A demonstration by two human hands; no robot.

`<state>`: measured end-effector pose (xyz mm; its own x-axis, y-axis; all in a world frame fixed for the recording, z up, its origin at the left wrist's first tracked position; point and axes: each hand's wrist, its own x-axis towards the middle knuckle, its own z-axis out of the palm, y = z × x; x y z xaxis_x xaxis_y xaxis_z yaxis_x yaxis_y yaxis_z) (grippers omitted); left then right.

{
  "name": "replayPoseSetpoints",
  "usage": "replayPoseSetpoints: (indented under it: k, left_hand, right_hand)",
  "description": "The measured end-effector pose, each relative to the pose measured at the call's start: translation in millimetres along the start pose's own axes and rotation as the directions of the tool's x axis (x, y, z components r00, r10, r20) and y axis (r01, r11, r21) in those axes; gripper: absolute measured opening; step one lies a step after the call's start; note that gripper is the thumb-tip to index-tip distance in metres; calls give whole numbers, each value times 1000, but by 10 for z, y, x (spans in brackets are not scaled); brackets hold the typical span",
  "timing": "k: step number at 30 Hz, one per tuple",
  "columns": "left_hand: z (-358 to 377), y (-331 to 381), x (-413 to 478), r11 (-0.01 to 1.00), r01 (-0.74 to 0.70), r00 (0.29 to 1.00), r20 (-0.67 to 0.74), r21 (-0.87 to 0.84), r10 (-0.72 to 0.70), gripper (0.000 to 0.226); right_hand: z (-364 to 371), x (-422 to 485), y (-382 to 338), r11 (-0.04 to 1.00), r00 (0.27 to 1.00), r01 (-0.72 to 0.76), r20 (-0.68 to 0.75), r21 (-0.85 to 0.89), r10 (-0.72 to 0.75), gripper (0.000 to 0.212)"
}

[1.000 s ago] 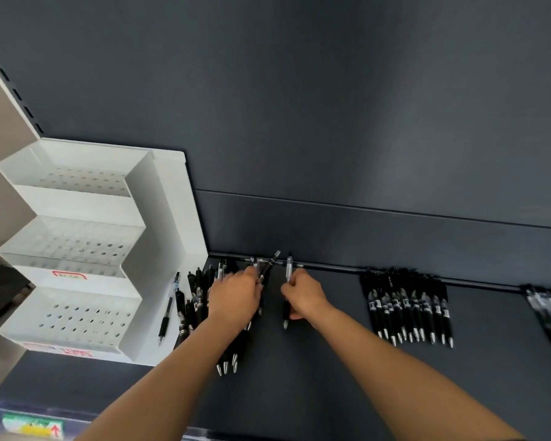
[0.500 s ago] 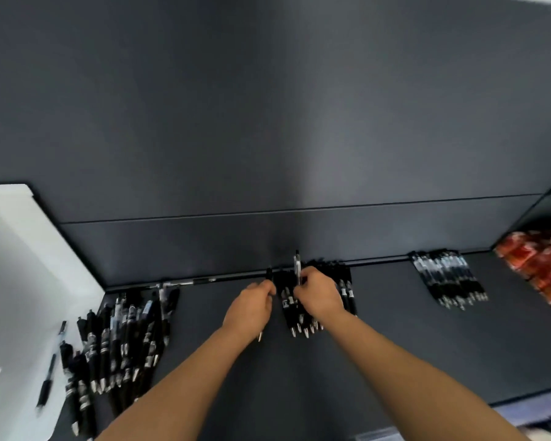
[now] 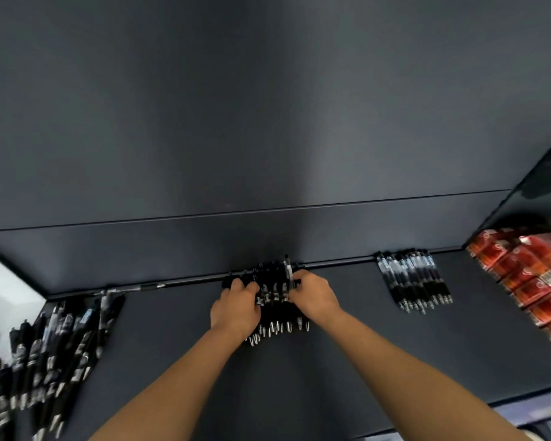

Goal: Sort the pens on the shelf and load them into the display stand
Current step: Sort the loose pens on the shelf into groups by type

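the middle pile of black pens lies on the shelf, against its back rail. the left hand grips the left side of this pile with curled fingers. the right hand pinches one pen at the pile's right side. left of the pile lie a loose heap and the white stand; right of it, a neat row and red packs.

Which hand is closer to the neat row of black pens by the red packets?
Right. The right hand holds the middle bundle of black pens, and the neat row of black pens lies to its right; the left hand is farther left.
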<state>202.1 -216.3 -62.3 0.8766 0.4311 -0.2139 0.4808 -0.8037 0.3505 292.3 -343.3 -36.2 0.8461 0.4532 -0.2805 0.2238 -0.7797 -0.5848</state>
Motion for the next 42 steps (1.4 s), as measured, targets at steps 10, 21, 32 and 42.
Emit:
replayPoseSetpoints:
  k: [10, 21, 32, 42]
  left_hand:
    - [130, 955, 166, 969, -238, 963, -112, 63, 243, 22]
    - [320, 1640, 390, 935, -353, 934, -52, 30, 355, 17]
    - [283, 1628, 392, 936, -347, 936, -42, 54, 349, 18]
    - [-194, 787, 95, 973, -191, 959, -184, 131, 213, 16]
  right_hand:
    - [-611, 79, 721, 990, 992, -45, -123, -130, 29, 33]
    - [-1237, 353, 1590, 908, 952, -258, -245, -331, 181, 34]
    - [-1219, 376, 1553, 914, 970, -93, -244, -394, -7, 25]
    - [-670, 279, 614, 770, 879, 348, -99, -535, -466, 26]
